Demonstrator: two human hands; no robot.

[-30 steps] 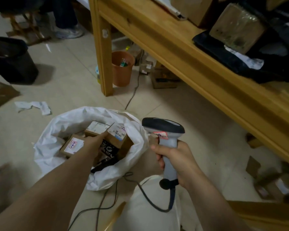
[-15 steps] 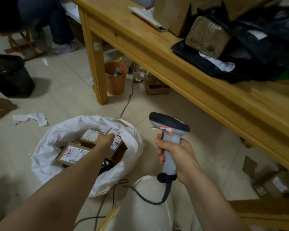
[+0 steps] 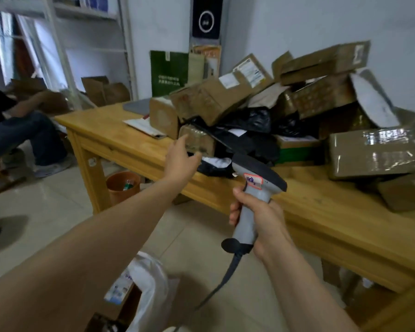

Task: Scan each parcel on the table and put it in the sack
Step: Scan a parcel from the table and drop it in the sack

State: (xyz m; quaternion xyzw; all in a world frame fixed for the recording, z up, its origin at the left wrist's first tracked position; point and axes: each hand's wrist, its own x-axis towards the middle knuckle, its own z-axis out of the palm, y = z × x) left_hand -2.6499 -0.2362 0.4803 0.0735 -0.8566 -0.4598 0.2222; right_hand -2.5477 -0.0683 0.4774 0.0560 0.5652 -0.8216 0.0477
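Nearest, bottom edge: white sack [image 3: 153,293] on the tiled floor, mouth open, with a labelled box [image 3: 119,287] lying inside it, partly cut off by the frame. Above it, the right hand [image 3: 261,219] has its fingers wrapped round the grey handle of the scanner [image 3: 255,180]. The dark scanner head is level and points left, and its cable [image 3: 225,279] hangs from the butt toward the floor. The left hand [image 3: 180,159] holds nothing. The arm is stretched forward, fingers loose, index finger out toward a small taped parcel [image 3: 198,140] at the near edge of the table [image 3: 110,130]. Fingertip just beside the parcel; contact cannot be told. Behind it a heap of cardboard parcels [image 3: 216,99] is stacked unevenly against the wall, mixed with black poly bags [image 3: 249,140]. A large taped box [image 3: 371,152] sits at the right. Under the table is an orange bin [image 3: 122,185]. Far left is a seated person [image 3: 22,130], blurred.
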